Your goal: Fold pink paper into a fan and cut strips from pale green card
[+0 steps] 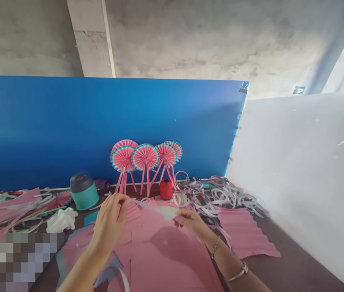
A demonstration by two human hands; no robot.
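A narrow, pale translucent strip (pixel 150 207) is stretched between my two hands above the pink paper sheets (pixel 159 259). My left hand (pixel 111 217) pinches its left end, with the fingertips bent over. The right end is between the thumb and fingers of my right hand (pixel 190 222), lower and nearer to me. Behind the strip a small whitish-green patch (pixel 168 211) shows on the pink paper. Pleated pink paper (pixel 130 213) lies just right of my left hand, partly covered by it. Below my right hand a shadow falls on the top sheet.
Several round pleated pink paper fans (pixel 146 157) on sticks stand against the blue partition (pixel 68 121). A red spool (pixel 166 189) sits before them. Left are a teal-and-grey container (pixel 84 192) and crumpled white tissue (pixel 62 220). Right lie tangled white strips (pixel 217 198) and wavy pink paper (pixel 247 231).
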